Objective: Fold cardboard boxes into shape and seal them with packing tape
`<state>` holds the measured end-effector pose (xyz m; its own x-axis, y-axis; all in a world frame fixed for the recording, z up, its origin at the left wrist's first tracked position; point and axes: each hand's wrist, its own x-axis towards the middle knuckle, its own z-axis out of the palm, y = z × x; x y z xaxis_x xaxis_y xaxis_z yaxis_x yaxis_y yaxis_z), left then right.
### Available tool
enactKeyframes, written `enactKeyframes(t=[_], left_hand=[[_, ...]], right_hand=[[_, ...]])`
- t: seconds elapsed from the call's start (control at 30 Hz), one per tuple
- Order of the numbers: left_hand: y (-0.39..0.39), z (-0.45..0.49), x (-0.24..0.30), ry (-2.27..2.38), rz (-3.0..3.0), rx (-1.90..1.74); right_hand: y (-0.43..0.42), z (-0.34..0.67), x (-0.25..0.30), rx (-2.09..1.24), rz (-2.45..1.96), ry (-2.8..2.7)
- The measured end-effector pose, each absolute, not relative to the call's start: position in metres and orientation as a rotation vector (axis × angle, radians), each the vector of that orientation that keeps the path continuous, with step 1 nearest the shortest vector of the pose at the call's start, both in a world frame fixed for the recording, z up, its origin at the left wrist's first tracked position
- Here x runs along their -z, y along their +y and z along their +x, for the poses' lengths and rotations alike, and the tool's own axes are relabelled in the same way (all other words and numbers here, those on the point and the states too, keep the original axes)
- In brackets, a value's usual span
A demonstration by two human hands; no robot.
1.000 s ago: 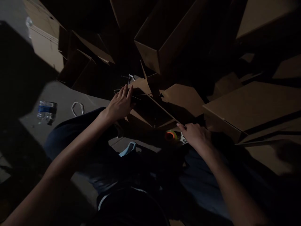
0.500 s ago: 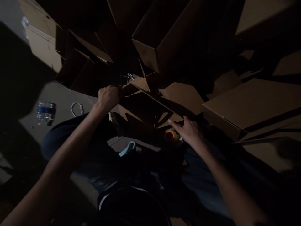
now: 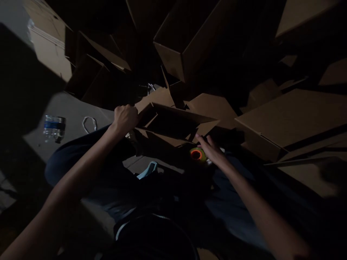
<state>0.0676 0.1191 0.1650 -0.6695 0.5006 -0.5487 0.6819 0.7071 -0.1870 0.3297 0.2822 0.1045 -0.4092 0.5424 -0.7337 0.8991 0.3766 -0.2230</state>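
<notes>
A small brown cardboard box [image 3: 176,117] lies in front of me, its dark inside facing up and flaps sticking out. My left hand [image 3: 126,117] is closed around its left end, knuckles up. At the right end, my right hand [image 3: 213,148] is close to a flap, its thumb and fingers apart; whether the fingertips touch the cardboard is too dark to tell. Just left of and below that hand sits a tape roll [image 3: 197,154] with an orange core and a yellow-green rim. A light blue strip-like thing [image 3: 148,170] lies nearer to me.
Larger open cardboard boxes [image 3: 169,57] stand beyond. More cardboard [image 3: 295,117] fills the right side, and a pale stack [image 3: 50,52] stands at the far left. Clear plastic bottles [image 3: 54,127] with blue labels and a white loop [image 3: 89,124] lie on the floor at left.
The small box has opened wider, its near side now showing lower and its right flap spread outward. My right hand has moved slightly left and down; my left hand keeps its hold.
</notes>
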Motion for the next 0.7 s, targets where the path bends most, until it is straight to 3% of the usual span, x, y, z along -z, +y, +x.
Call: enactKeyframes(t=[0.1,0.4,0.7], left_hand=[[0.113,0.069,-0.163,2.413,0.918,0.544],[0.092,0.072,-0.159,2.252,0.914,0.577],[0.082,0.069,-0.143,2.303,0.734,0.372]], right_hand=[[0.291,0.322,-0.111,0.770,1.313,2.107],[0.285,0.313,-0.120,0.581,0.972,2.250],[0.291,0.321,-0.121,0.336,0.734,2.241]])
